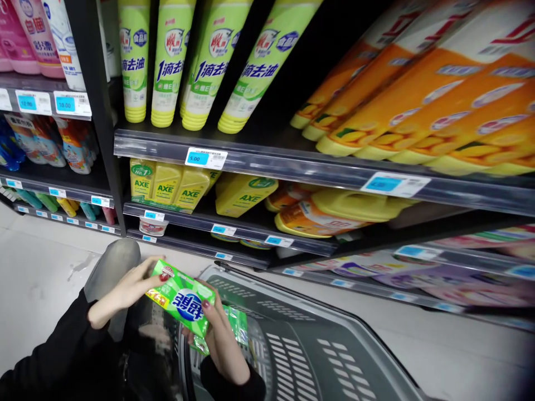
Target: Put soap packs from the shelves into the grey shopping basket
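Observation:
A green soap pack (pixel 181 298) with a blue oval logo and a yellow strip is tilted between both of my hands. My left hand (pixel 137 285) is closed on its far left end, thumb resting on the top face. At the near right end, my right hand (pixel 218 323) grips it with the thumb over the edge. The pack is held above the left part of a grey plastic shopping basket (pixel 334 327). Inside the basket, partly hidden behind my right hand, lies another green pack (pixel 238 324).
Shelves stand ahead, their upper shelf edge (pixel 288 163) carrying price tags. Green dish soap bottles (pixel 167 72) and orange bottles (pixel 418 111) are above; yellow AXE bottles (pixel 167 186) and a tipped orange jug (pixel 330 214) below. Pale floor (pixel 37 278) shows at left.

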A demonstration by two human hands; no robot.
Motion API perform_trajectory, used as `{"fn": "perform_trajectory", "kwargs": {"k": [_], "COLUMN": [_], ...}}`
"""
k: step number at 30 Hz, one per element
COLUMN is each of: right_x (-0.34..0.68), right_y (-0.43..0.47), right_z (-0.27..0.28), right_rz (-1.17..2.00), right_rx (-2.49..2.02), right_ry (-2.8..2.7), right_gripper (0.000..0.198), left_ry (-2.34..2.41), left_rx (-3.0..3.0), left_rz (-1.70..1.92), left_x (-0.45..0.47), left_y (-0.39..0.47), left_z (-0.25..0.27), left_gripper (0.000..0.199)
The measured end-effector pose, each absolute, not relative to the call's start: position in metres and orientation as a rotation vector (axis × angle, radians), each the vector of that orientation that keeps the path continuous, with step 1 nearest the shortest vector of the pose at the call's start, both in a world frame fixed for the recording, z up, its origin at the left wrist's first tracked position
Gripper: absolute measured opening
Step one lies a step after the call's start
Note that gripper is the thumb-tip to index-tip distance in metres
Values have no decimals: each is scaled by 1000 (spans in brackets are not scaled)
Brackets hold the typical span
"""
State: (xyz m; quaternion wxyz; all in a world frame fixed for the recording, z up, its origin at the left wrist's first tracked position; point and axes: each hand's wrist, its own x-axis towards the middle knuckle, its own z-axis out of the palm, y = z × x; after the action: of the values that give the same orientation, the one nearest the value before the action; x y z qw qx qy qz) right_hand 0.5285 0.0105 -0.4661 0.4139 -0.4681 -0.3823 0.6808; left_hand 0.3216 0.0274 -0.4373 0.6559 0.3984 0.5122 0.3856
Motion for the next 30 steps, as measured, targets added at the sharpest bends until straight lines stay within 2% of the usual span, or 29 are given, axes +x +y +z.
{"fn": "perform_trajectory", "kwargs": {"k": [2,4,6,9,12,15,20,23,27,29,30], "right_x": [525,525,526,528,530,534,542,545,543,540,538], "right_y": [15,21,27,29,25,19,11,9,10,11,12], "right_z": [-466,-467,-468,-472,-476,-472,-445,-435,-438,-441,-442], "right_rz": [1936,2080,2149,2237,2264,2125,1687,1425,1350,1299,1276], "right_rx": [-1175,-1183,-1220,-1239,-1185,-1213,-1101,-1132,-1153,-1075,-1018], "right_ry": [-745,-612,-543,-540,-640,-831,-1216,-1401,-1457,-1452,-1449], "right_gripper": [64,65,68,74,76,72,55,39,30,31,42], "left_ry": [951,817,865,1002,1037,977,728,573,416,372,357], "left_rx": [950,952,920,853,717,519,205,108,63,56,54], "left_rz": [809,814,880,943,930,867,719,666,650,674,684], "left_x": [317,316,319,326,329,329,337,345,347,343,342], "left_y": [28,30,31,33,33,33,28,23,21,21,20], "left_z": [-437,-439,-441,-445,-451,-465,-493,-502,-507,-506,-504], "left_gripper": [80,93,84,55,41,42,61,55,43,44,50]}}
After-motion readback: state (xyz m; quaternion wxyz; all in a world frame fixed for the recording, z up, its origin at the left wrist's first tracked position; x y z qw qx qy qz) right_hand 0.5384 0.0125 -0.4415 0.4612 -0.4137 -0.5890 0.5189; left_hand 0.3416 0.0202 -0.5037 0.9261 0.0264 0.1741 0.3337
